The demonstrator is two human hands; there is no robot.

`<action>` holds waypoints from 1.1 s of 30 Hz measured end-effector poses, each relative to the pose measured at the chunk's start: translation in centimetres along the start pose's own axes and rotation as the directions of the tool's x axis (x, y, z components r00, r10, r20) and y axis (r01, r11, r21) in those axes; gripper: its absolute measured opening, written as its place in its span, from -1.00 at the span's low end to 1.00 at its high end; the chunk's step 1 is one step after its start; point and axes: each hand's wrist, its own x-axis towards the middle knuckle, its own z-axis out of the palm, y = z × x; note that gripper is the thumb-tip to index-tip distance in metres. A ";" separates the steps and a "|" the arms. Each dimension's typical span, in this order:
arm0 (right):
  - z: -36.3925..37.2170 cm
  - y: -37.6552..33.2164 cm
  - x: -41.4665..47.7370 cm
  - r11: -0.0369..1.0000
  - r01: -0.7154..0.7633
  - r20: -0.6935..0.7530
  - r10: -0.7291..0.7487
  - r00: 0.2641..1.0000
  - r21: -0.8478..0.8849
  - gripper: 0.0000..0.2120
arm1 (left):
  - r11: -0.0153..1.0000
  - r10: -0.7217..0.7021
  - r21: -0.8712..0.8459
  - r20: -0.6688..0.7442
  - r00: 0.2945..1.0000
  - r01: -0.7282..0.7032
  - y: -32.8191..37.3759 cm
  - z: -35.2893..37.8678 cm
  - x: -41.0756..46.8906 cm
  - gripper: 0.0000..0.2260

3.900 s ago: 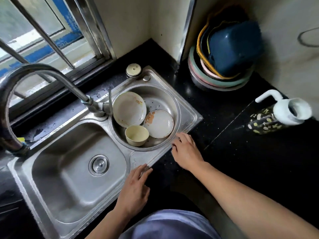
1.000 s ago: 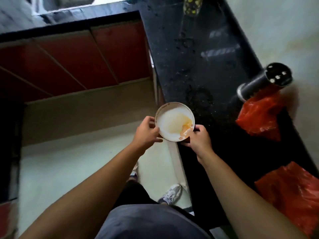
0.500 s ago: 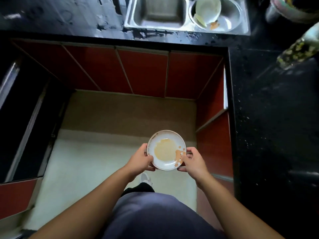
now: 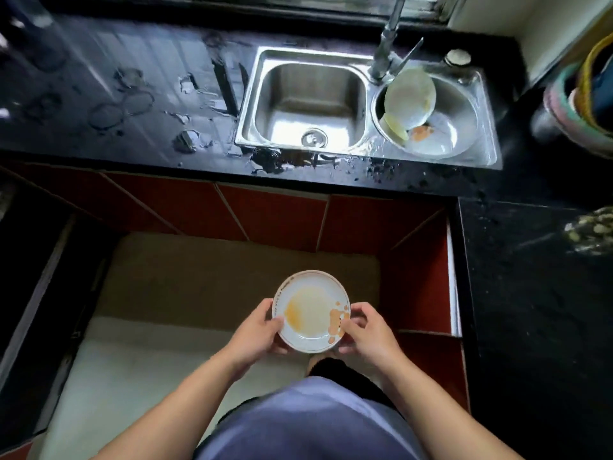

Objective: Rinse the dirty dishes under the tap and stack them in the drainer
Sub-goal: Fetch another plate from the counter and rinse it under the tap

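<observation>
I hold a small white plate [image 4: 311, 310] with orange sauce stains level in front of my waist, well back from the counter. My left hand [image 4: 257, 333] grips its left rim and my right hand [image 4: 366, 332] grips its right rim. Ahead lies the steel double sink [image 4: 252, 104] with a square left basin and a round right basin [image 4: 464, 104]. A tilted plate [image 4: 409, 97], a pale cup [image 4: 394, 126] and a stained plate [image 4: 428, 139] rest in the round basin. The tap [image 4: 388, 44] rises behind the divider.
The black countertop [image 4: 116, 104] is wet left of the sink. Stacked coloured basins [image 4: 583, 104] sit at the far right, a patterned bottle [image 4: 590, 230] on the right counter. Red cabinet fronts [image 4: 272, 217] run below the counter, pale floor [image 4: 132, 376] under me.
The view has swung from the right-hand counter to face the sink. The sink now looks nearer and more central. Both hands keep hold of the stained plate.
</observation>
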 end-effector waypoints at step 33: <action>-21.1 -56.0 46.3 0.999 -0.016 -0.450 -0.005 0.893 -0.042 -0.61 | 0.995 0.088 -0.034 -0.162 0.983 -0.094 43.5 -7.4 36.9 -0.84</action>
